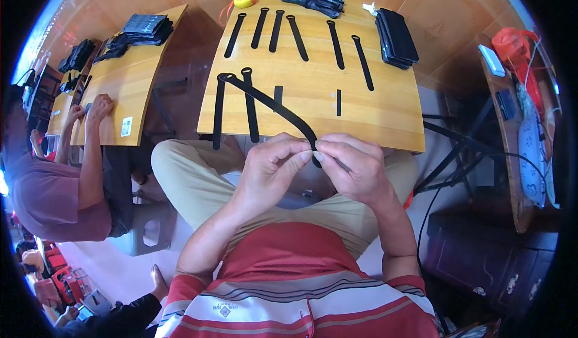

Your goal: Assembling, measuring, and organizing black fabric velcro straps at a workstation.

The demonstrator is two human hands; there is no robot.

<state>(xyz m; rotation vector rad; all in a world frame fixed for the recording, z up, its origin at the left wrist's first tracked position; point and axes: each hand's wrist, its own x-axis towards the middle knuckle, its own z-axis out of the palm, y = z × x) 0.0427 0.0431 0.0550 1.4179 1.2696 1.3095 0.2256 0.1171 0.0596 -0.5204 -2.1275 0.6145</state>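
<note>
In front of my body, both hands pinch one end of a long black strap (282, 110). My left hand (268, 172) grips it between thumb and fingers. My right hand (356, 166) pinches right beside it, and the thumbs nearly touch. The strap's slotted end reaches back over the table, above a strap lying at the left (218, 112). Next to that lies another black strap (250, 106), its tip at the near edge. Farther back, several similar straps (276, 31) with slotted heads lie spread in a row. Two short black strips (339, 103) rest nearer me on the wood.
The wooden table (385, 121) holds a yellow tape measure (244, 0), a black bundle (313, 2) and a stack of black pieces (396, 38). At a left table (129, 79), another person (57, 199) works. A shelf (509, 157) with a red bag (515, 49) stands right.
</note>
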